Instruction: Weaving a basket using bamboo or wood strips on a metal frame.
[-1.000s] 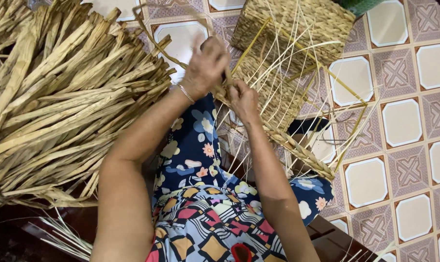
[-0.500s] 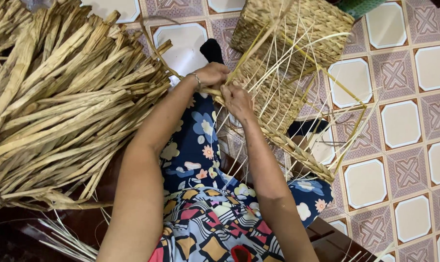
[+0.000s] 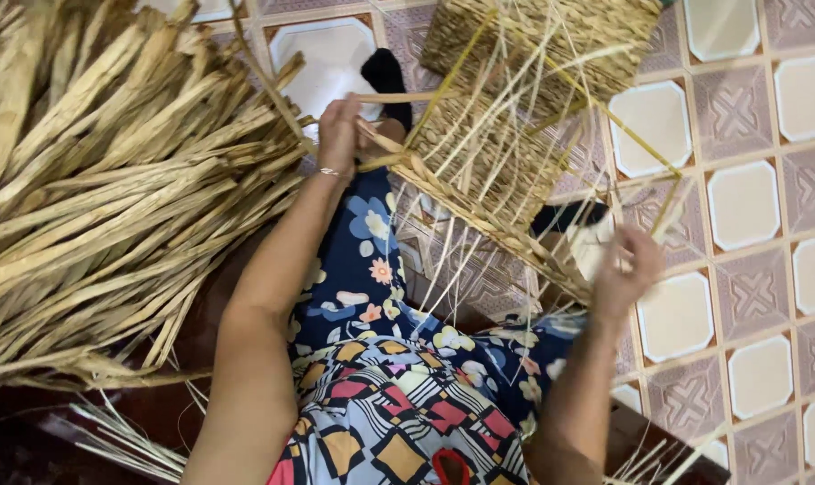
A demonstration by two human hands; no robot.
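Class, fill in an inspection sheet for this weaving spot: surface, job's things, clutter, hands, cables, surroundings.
Surface: patterned tiled floor, brown and cream.
Job's things: half-woven basket with loose upright strands; a finished woven basket behind it.
Clutter: big pile of dried straw strips; thin loose strands at lower left.
Hands: left hand grips the basket's braided rim; right hand closes on strands at the rim's other end.
Cables: nothing seen.
Surroundings: floral skirt across the lap; dark shoes under the basket.
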